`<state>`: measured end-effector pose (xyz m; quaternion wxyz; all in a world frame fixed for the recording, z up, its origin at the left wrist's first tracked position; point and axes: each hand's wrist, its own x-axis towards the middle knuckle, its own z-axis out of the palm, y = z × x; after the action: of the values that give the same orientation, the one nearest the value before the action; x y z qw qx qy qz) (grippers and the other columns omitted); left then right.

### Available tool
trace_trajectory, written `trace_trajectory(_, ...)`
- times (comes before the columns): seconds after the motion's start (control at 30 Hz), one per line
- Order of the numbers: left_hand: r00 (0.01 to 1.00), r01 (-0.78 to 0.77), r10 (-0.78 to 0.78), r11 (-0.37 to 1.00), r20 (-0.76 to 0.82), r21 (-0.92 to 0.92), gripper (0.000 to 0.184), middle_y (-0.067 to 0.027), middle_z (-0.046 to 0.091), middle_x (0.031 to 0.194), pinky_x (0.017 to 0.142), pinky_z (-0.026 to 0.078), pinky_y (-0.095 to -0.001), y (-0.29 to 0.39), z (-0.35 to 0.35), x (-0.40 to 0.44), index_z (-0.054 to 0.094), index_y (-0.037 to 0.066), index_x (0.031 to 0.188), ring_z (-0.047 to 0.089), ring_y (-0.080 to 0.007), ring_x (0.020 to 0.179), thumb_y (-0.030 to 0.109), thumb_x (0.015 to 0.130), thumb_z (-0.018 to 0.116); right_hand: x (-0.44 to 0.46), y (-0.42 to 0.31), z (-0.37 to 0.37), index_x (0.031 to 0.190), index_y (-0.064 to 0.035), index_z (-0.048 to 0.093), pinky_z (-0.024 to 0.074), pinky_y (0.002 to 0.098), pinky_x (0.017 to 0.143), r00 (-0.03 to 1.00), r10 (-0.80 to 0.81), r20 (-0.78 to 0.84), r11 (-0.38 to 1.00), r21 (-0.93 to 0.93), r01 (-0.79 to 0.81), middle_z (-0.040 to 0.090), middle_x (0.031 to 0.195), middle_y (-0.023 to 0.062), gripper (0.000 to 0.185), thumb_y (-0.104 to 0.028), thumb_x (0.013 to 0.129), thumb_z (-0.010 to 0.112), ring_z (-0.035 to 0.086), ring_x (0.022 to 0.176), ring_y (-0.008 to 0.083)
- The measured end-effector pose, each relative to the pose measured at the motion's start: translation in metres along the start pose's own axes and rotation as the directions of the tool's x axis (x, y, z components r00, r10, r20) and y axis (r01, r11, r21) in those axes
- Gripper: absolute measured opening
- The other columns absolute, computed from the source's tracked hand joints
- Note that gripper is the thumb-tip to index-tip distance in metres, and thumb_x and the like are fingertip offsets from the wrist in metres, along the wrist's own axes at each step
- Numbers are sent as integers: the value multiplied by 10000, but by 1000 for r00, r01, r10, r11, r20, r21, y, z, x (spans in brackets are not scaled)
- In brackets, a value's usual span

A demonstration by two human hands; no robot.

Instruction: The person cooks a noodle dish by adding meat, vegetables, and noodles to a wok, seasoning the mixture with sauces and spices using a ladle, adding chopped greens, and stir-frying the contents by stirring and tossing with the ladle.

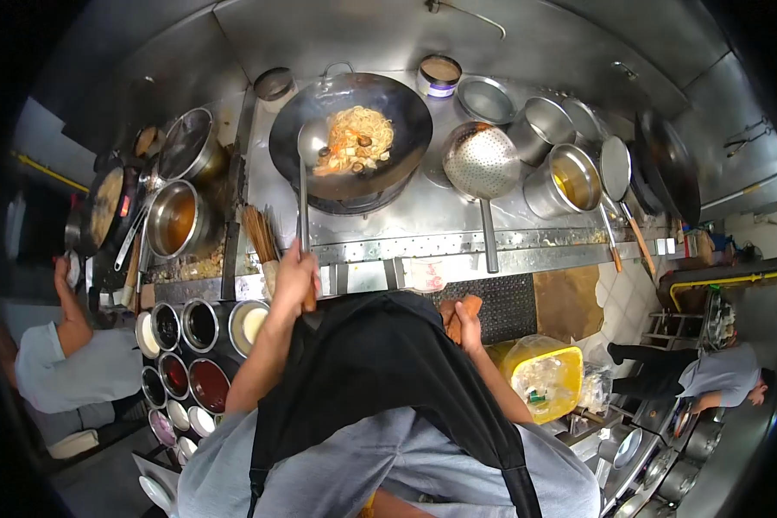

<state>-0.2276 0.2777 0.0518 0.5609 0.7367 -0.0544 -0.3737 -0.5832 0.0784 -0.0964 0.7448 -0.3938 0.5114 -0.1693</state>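
My left hand (295, 281) is closed around the wooden grip of a long metal ladle (303, 194). The ladle's bowl rests inside a large dark wok (406, 116), against the left side of the food. In the wok lie noodles (367, 125) with mushrooms, orange shreds and pale pieces. My right hand (464, 328) is held low beside my black apron, at the stove's front edge. Its fingers are curled around an orange-brown thing (470, 305), partly hidden, whose kind I cannot make out.
A perforated strainer (482, 160) and several metal pots (564, 180) stand right of the wok. A bamboo brush (259, 233) is near the ladle. Sauce containers (209, 384) fill the lower left. A yellow bin (570, 380) stands at right. Co-workers (69, 367) are on both sides.
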Motion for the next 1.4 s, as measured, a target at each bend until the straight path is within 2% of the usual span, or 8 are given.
trace_trajectory(0.2,978,129,-99,978,181,-163,749,-8,530,711,391,430,-287,7,-6,-41,177,85,1610,502,-120,464,92,965,558,15,-8,18,1233,16,580,552,312,740,996,-61,65,998,-5,62,671,1028,84,538,-443,964,660,670,853,179)
trace_trajectory(0.33,974,-224,199,884,105,410,646,-61,600,714,495,502,-322,11,-26,16,379,95,1547,595,-155,551,109,940,600,37,-52,83,1322,7,534,579,358,861,975,-12,221,993,116,-15,671,1128,123,613,-484,968,633,682,1015,227)
trace_trajectory(0.47,896,-347,436,558,89,754,630,-202,667,864,731,544,-393,49,-40,93,448,174,1510,681,-262,764,121,907,623,72,-102,162,1220,-84,599,513,343,444,869,76,488,997,-33,-69,716,962,71,600,-622,972,505,712,774,181)
trace_trajectory(0.57,845,-379,521,419,123,825,635,-206,701,917,707,542,-388,55,-47,135,452,136,1506,685,-272,752,116,894,619,104,-116,228,1179,-175,615,455,316,430,916,156,370,984,-140,-111,708,932,21,603,-710,924,507,676,727,167)
trace_trajectory(0.73,970,-243,217,798,114,551,648,-101,628,726,495,485,-354,57,-43,83,442,63,1508,561,-184,486,68,876,583,138,-128,286,1093,-175,633,412,313,461,918,256,303,967,-84,-242,694,919,15,370,-501,947,537,635,697,172)
trace_trajectory(1.2,979,-147,17,752,205,643,674,-16,498,709,526,420,-270,85,-94,-107,438,128,1524,458,-90,556,34,890,645,108,-108,280,1062,0,562,401,328,356,926,142,349,944,235,-233,694,934,153,213,-151,923,504,681,662,255)
trace_trajectory(1.23,977,-178,50,721,206,669,670,-47,486,693,568,445,-290,73,-89,-98,448,142,1516,491,-111,582,48,881,640,106,-109,269,1067,35,572,529,382,472,885,112,452,963,170,-209,683,976,186,234,-131,919,498,697,750,283)
trace_trajectory(1.4,962,-249,248,602,119,758,664,-149,531,714,676,488,-369,18,-59,-86,475,194,1494,549,-267,622,70,865,645,41,-45,204,1182,14,559,611,463,819,823,59,565,985,99,-138,667,1138,159,321,-149,913,500,700,976,317)
